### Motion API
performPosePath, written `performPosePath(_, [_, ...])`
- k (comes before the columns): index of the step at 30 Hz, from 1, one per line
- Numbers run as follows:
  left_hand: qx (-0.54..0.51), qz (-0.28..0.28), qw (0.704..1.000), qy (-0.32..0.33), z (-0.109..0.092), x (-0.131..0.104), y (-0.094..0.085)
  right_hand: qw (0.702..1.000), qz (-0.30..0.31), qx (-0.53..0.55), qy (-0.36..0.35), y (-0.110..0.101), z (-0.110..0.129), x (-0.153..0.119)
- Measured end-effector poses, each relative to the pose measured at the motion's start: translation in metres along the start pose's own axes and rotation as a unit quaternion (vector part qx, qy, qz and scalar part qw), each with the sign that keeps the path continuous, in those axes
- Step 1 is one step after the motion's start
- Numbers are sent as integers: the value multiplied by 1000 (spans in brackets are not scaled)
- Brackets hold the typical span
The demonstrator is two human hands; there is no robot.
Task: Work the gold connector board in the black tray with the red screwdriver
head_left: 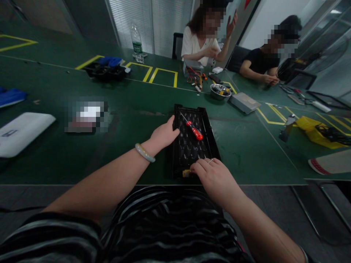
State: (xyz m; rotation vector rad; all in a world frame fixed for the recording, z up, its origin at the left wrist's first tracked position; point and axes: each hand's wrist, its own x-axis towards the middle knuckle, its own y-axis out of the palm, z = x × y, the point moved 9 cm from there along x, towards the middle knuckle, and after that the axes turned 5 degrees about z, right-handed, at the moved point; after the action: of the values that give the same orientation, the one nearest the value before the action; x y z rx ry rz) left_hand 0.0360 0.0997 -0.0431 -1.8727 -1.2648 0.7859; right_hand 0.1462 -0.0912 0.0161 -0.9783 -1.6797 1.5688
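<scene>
A black rectangular tray [214, 140] with a bumpy inner floor lies lengthwise in front of me, close to the table's near edge. Across its floor rests a screwdriver [195, 132] with a red handle, its shaft pointing to the far left. My left hand [164, 134], a bangle on the wrist, grips the tray's left wall with the thumb over the rim. My right hand [216, 178] is closed over the near right corner, its fingertips hidden partly inside. A small yellow label [186, 173] shows on the tray's near end.
On the green table [131, 135], a white box [26, 131] lies left. Farther back are a plastic bottle [136, 42], a black tray with blue cloth [108, 67] and a metal bowl [220, 91] of parts. A yellow bin [315, 131] stands right. Two people sit across.
</scene>
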Motion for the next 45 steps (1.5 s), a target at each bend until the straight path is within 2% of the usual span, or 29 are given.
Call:
performPosePath(10, [-7,0,1000,1,1,-1,-1,1000,10,-5,-11,3,4,4])
performPosePath(18, [-10,0,1000,-2,-4,-4,-3,999,31,22,11,2,3,7])
performPosePath(22, [-7,-7,1000,5,-5,-4,-3,996,12,81,30,6,-7,1])
performPosePath(26, [-3,-23,1000,-7,2,-1,-9,987,10,158,19,10,-16,-5])
performPosePath(32, [-18,-31,999,-41,17,6,-15,972,41,228,30,5,-31,7])
performPosePath(34, [-24,-32,998,-40,18,7,-15,962,62,263,44,3,-38,16])
performPosePath(39, [-25,-37,998,-35,19,9,-16,899,116,420,47,3,-61,44])
performPosePath(41, [-23,-36,999,-29,18,9,-18,909,63,407,69,-2,-82,62])
performPosePath(44, [-22,-27,999,-26,18,9,-19,949,-83,266,146,-13,-119,84])
performPosePath(45, [-23,-22,999,-25,18,9,-19,953,-105,233,164,-12,-126,91])
